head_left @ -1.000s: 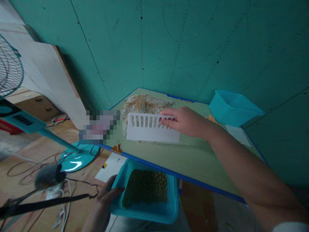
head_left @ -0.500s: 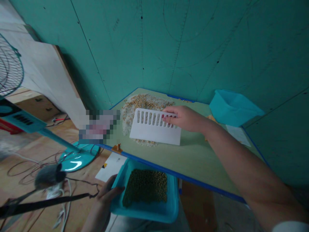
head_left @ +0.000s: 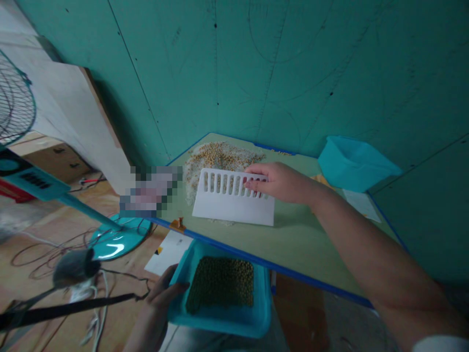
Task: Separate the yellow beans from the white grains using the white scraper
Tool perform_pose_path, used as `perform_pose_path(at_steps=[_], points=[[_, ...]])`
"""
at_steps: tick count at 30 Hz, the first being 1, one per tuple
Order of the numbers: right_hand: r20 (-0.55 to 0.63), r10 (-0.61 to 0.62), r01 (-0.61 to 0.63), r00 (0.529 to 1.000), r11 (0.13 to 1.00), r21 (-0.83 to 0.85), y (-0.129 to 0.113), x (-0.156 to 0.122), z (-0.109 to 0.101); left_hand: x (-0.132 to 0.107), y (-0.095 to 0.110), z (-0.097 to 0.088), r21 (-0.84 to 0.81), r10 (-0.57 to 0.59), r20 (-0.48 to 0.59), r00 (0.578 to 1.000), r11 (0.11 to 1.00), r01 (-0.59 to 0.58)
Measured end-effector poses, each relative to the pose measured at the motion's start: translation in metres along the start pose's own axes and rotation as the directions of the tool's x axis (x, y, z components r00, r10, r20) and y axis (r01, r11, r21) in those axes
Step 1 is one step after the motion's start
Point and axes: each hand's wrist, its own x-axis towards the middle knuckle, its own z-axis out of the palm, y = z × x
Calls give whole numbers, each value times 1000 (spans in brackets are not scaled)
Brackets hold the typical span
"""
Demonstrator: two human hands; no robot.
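My right hand (head_left: 276,182) grips a white slotted plastic scraper (head_left: 233,211) by its right end, fingers through the slots. The scraper stands tilted over the table, its long plain edge toward me. Behind it lies a spread of tan beans mixed with white grains (head_left: 216,155), partly hidden by the scraper. Below the table's front edge, my left hand (head_left: 166,291) holds a turquoise plastic basin (head_left: 220,328) by its left rim. Many green and tan beans (head_left: 222,283) cover the basin's bottom.
The pale green table (head_left: 293,244) has a blue-taped edge. A turquoise container (head_left: 355,164) stands at its back right against the green wall (head_left: 234,73). An orange clip (head_left: 178,224) sits on the front edge. A turquoise fan (head_left: 113,234) and loose cables are on the left floor.
My right hand has drawn the scraper slightly toward me and to the left, covering most of the small patch of grains near the front edge. The basin and left hand stay put.
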Motion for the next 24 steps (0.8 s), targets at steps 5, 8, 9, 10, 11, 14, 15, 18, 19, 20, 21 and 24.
perform_pose_path(at_steps=[5,8,9,10,11,14,15,18,19,20,21,24], points=[[-30,34,-32,999,998,48,7,0,-2,-2,1,1,17,-7,1,1000,1000,7],[21,36,-37,999,998,50,1,-3,-2,-3,3,2,10,-16,-4,1000,1000,16],[48,27,-28,998,999,34,-2,-4,-2,-3,3,2,2,-20,-6,1000,1000,20],[75,17,-18,997,1000,11,-6,-5,-2,-2,3,3,-7,-22,-10,1000,1000,21],[95,9,-7,995,1000,-17,-9,-5,-2,-2,3,2,-14,-20,-13,1000,1000,20],[112,6,4,994,996,-90,-10,-5,1,-1,2,1,-10,-19,3,1000,1000,19],[101,9,2,995,995,-101,-9,-4,2,-1,2,1,-5,-19,12,1000,1000,19],[50,28,-23,998,994,-103,-1,-1,3,-1,3,0,1,-19,18,1000,1000,19],[34,37,-34,999,994,-100,1,-1,3,-1,3,1,4,-18,12,1000,1000,18],[21,44,-42,999,994,-96,3,0,2,-2,4,1,6,-21,5,1000,1000,21],[11,48,-46,999,995,-89,4,0,1,-2,5,2,4,-24,-2,1000,1000,24],[-33,52,-53,998,998,-41,6,-1,-5,-3,6,3,-9,-21,8,1000,1000,21]])
